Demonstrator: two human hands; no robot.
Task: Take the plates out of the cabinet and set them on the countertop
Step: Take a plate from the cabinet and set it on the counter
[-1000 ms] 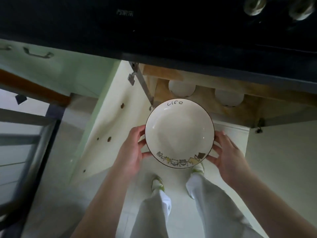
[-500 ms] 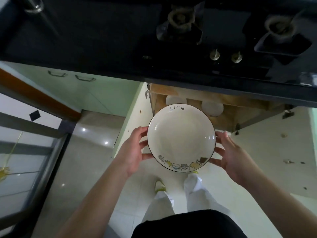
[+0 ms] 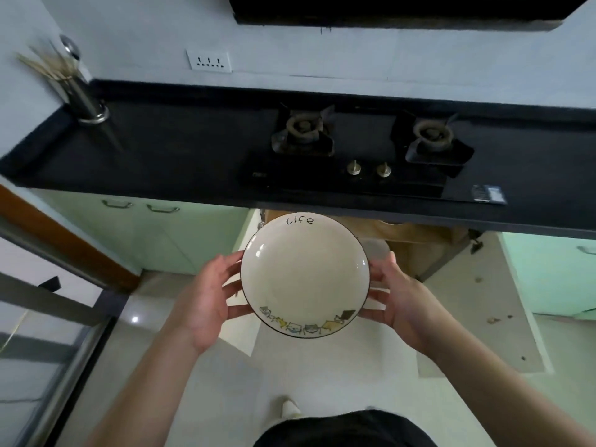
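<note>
A round white plate [image 3: 304, 275] with a dark rim, the word "life" at its far edge and small cartoon cats at its near edge, is held level in front of me. My left hand [image 3: 206, 304] grips its left rim and my right hand [image 3: 398, 301] grips its right rim, fingers curled under. The plate hovers below the front edge of the black countertop [image 3: 167, 156]. Behind it the open cabinet [image 3: 416, 243] shows a wooden interior, mostly hidden by the plate.
A two-burner gas stove [image 3: 361, 146] fills the counter's middle and right. A metal holder with chopsticks [image 3: 79, 91] stands at the far left. Pale green cabinet doors [image 3: 145, 233] flank the opening, one open door [image 3: 512, 285] at right. A wall socket [image 3: 209, 61] is above.
I have stood up: the view rose from the cabinet interior to the whole countertop and wall. The plate came up with both hands, out of the cabinet, toward the counter edge.
</note>
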